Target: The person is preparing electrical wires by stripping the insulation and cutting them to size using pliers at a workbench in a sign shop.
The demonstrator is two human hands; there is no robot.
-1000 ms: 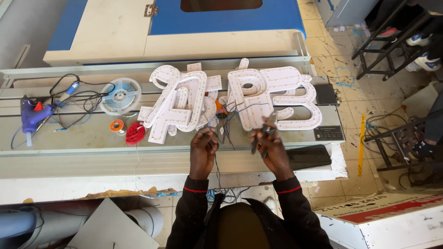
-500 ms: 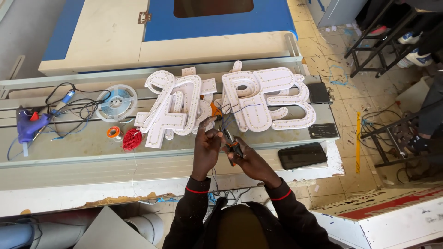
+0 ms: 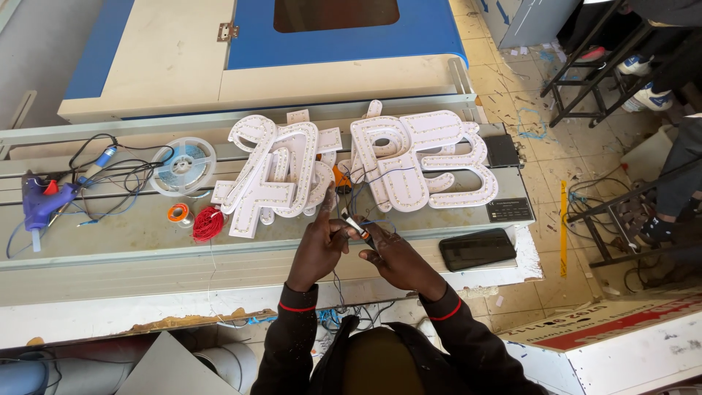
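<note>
Both hands meet at the bench's near edge, over a small tool (image 3: 356, 225) with an orange band and dark tip. The left hand (image 3: 319, 247) pinches the tool between thumb and curled fingers, its index finger stretched toward 12 o'clock and touching the white letters (image 3: 281, 175). The right hand (image 3: 398, 257), at 3 o'clock of the left, is curled around the tool's dark end; thin wires (image 3: 360, 192) loop from there up to the letters.

The letters are flat white cut-outs with rounded outlines, studded with rows of small dots, lying overlapped in two clusters; the second cluster (image 3: 424, 157) sits at 1 o'clock of the hands. At 9 o'clock of the left hand lie a red wire coil (image 3: 208, 223) and an orange tape ring (image 3: 178, 213), with a clear round reel (image 3: 183, 166) at 10 o'clock. Farther out at 9 o'clock is a purple glue gun (image 3: 40, 205) amid tangled black cable. A glossy black phone (image 3: 477, 249) lies at 3 o'clock of the right hand. The bench (image 3: 110, 241) is dull, scuffed grey metal.
</note>
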